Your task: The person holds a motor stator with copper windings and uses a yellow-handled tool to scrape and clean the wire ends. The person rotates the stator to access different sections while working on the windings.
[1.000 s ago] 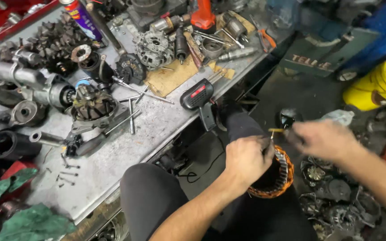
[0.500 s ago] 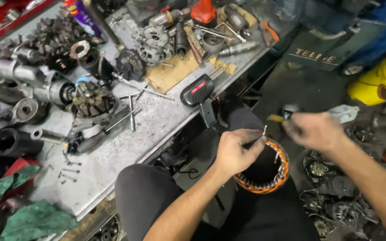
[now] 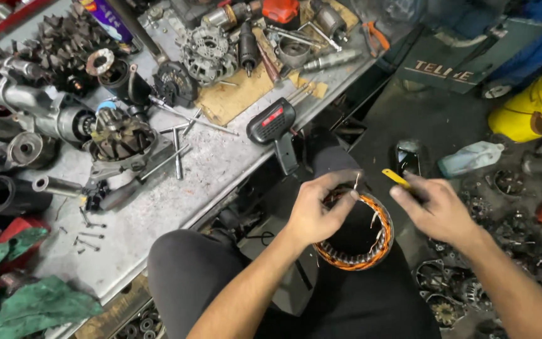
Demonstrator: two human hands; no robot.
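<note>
Grey workbench; alternator parts; bolts; rags

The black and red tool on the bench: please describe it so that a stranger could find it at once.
Start at the grey workbench on the left and follow its near edge toward the person's knee. There lies the tool, pistol-shaped, its handle hanging over the edge. Its neighbours are bare metal parts and bolts; it alone has a black plastic body with a red panel.

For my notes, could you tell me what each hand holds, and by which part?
The left hand grips the copper-wound stator ring by its upper rim. The right hand holds a yellow-handled tool by its handle.
</note>
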